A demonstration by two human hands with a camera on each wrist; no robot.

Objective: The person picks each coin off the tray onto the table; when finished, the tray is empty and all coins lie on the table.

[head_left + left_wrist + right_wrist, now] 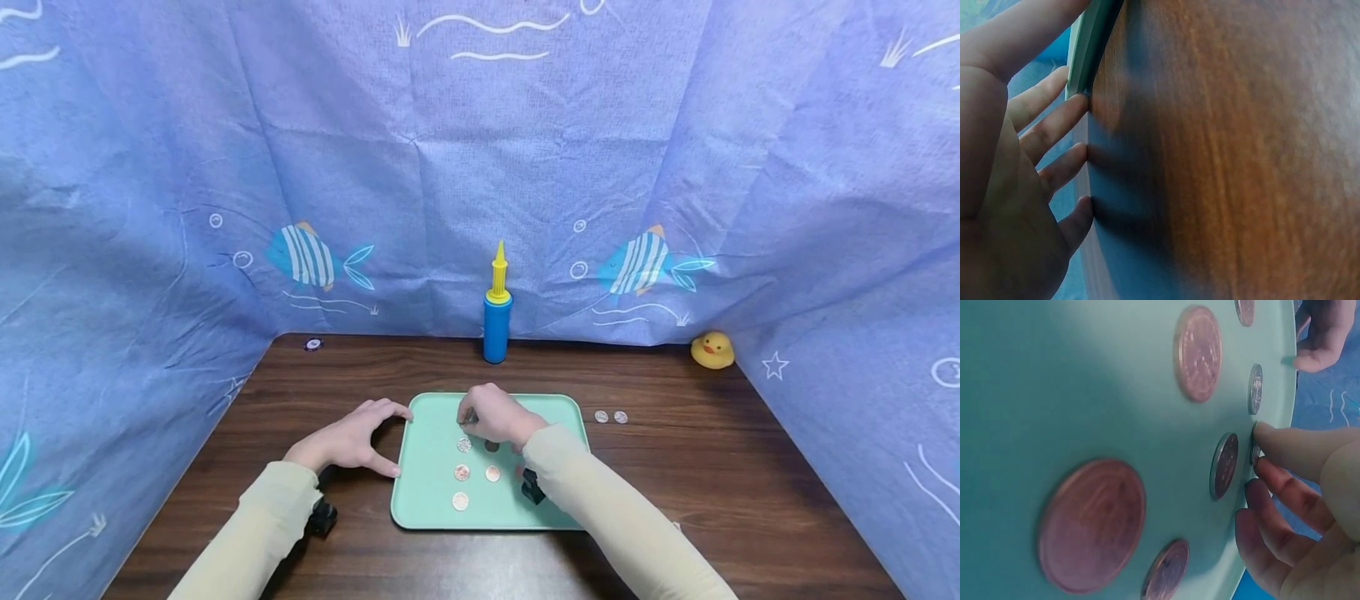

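Observation:
A light green tray (425,500) lies on the dark wooden table. My left hand (348,435) is spread at the tray's left side, thumb and fingertips touching its rim. Over the tray's upper middle, my right hand (495,414) pinches a coin (1255,452) between thumb and fingers, close to the tray surface. Several coins lie flat on the tray below that hand: a silver one (464,445), a darker one (492,446), copper ones (462,472) and a pale one (460,501). In the right wrist view a large copper coin (1092,525) is nearest the camera.
Two silver coins (611,417) lie on the table right of the tray. A blue and yellow hand pump (496,329) stands behind it. A rubber duck (712,350) sits at the back right corner, a small round chip (313,343) at the back left. Blue fish-print cloth surrounds the table.

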